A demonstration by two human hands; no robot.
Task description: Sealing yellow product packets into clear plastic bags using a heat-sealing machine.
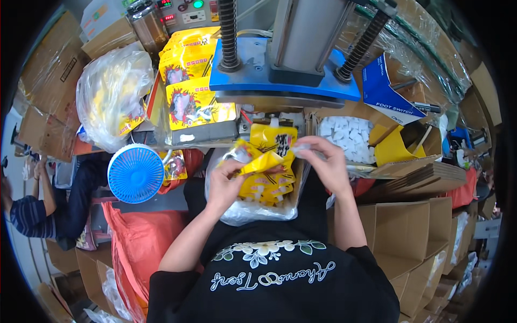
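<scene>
Two springs (229, 35), one fan (135, 174), one jar (146, 26); yellow pouches (262, 163), uncountable

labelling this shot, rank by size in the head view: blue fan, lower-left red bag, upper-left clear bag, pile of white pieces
1. Red bag
2. Clear bag
3. Blue fan and white pieces, too alike to rank

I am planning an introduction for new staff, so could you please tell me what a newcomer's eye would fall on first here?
Probably the big machine with its blue plate, at the top centre. Next, perhaps, the bright yellow pouches at the centre, where the left hand holds one. The round blue fan also stands out at the left.
</scene>
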